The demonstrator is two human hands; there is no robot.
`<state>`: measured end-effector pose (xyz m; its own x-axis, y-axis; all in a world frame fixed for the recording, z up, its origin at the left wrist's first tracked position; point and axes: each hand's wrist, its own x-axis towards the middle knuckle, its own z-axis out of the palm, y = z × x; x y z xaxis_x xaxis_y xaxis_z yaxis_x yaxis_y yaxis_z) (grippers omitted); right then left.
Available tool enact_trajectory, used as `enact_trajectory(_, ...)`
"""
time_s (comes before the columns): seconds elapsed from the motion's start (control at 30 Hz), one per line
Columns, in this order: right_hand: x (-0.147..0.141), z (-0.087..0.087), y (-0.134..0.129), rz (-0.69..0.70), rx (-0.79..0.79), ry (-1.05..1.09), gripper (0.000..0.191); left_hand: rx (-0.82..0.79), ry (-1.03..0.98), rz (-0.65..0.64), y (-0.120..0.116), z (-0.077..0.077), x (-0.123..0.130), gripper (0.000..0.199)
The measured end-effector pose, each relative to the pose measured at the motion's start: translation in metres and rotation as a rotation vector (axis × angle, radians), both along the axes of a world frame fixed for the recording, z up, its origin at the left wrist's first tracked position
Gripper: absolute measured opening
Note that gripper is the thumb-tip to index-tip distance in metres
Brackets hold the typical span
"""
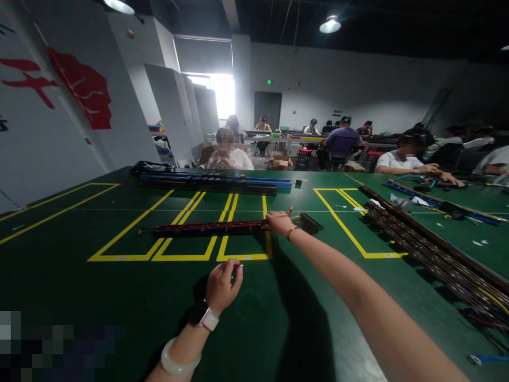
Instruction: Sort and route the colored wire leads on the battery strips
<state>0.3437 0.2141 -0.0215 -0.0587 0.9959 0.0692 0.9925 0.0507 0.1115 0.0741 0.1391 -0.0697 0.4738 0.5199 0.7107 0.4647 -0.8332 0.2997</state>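
My right hand [279, 223] reaches across the green table [254, 307] and grips the right part of a long, thin bundle of red and black wires [214, 228]. The bundle lies left to right over yellow tape outlines, and a dark flat piece [311, 223] is at its right end. Closer to me, my left hand [225, 285] is raised over the table with its fingertips curled together. Whether something small sits between those fingertips is too small to make out. A watch and a pale bangle are on the left arm.
Blue and black long parts [214, 181] lie along the far edge. At the right is a stack of long brown strips [429, 249] with loose wires, and a blue-handled tool [487, 359] in the near corner. People sit across the table and beyond.
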Motion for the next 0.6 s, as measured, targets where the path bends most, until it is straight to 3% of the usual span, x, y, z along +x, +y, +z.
enact_trajectory(0.2, 0.051, 0.0, 0.016, -0.099, -0.013, 0.001, 0.038, -0.042, 0.016, -0.007, 0.0, 0.003, 0.001, 0.015)
enact_trajectory(0.37, 0.055, -0.005, 0.013, -0.154, 0.058, 0.049, 0.032, -0.067, 0.022, -0.013, 0.0, 0.002, 0.0, 0.015)
enact_trajectory(0.5, 0.034, -0.016, -0.017, -0.148, 0.194, 0.111, 0.041, -0.03, 0.028, 0.006, 0.003, -0.001, -0.001, 0.013)
enact_trajectory(0.6, 0.034, -0.03, -0.068, -0.115, 0.353, 0.195, 0.038, -0.011, 0.029, 0.013, 0.006, -0.002, -0.002, 0.013)
